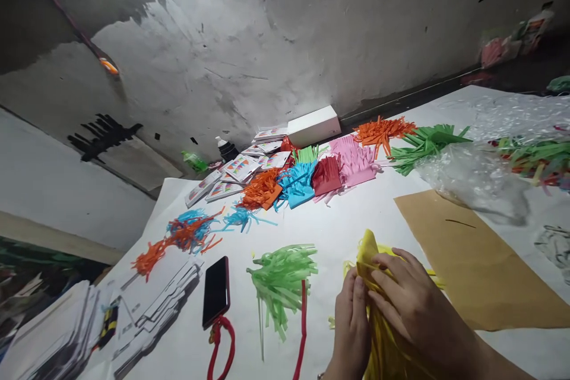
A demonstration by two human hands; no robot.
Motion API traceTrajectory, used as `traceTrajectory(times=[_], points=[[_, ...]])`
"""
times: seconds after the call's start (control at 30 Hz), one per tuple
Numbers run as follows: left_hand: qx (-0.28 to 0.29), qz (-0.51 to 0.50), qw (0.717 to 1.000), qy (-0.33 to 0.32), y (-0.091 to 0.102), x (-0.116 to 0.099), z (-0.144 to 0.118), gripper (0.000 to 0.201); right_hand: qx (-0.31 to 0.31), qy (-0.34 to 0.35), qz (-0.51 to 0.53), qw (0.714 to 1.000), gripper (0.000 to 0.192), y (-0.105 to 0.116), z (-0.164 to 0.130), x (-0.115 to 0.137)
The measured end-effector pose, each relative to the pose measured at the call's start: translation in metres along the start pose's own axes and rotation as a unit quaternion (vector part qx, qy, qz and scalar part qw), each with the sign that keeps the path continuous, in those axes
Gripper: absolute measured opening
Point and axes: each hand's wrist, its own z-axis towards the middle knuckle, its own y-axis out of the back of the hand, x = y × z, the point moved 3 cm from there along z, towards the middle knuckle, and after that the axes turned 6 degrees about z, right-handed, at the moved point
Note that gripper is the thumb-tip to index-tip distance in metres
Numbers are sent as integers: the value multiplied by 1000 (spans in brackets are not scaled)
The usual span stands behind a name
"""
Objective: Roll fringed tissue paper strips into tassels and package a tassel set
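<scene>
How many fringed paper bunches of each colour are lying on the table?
Orange bunches: 3
Green bunches: 3
Blue bunches: 2
Pink bunch: 1
Red bunch: 1
Yellow bunch, in both hands: 1
Mixed blue and orange tangle: 1
Total: 12

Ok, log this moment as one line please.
left hand: pinching yellow fringed paper bundle | right hand: pressing same bundle | nearby: green fringed paper tassel, black phone

No writing, brand or number can be read anywhere. The small printed cards (243, 167) near the far edge of the surface (356, 219) show only coloured triangle patterns; any lettering on them is too small to make out.
</scene>
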Motion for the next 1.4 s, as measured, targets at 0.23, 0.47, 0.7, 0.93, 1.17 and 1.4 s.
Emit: traceTrajectory(times=[0.23, 0.47, 0.7, 0.93, 1.17, 1.4], points=[[69, 5, 996, -46, -3, -18, -2, 57, 12, -47, 100, 994, 25, -2, -2, -11], [118, 26, 982, -145, -6, -40, 1, 35, 51, -181, 231, 955, 28, 3, 6, -26], [75, 169, 963, -196, -2, -41, 6, 33, 19, -146, 199, 969, 21, 19, 11, -32], [6, 356, 856, -375, -4, -43, 6, 22, -4, 36, 3, 999, 33, 11, 6, -25], [-126, 384, 764, -502, 9, -61, 9, 37, 112, -168, 168, 965, 31, 24, 14, -42], [-87, 358, 724, -584, 10, -76, 5, 29, 89, -363, 432, 821, 18, 30, 21, -50]])
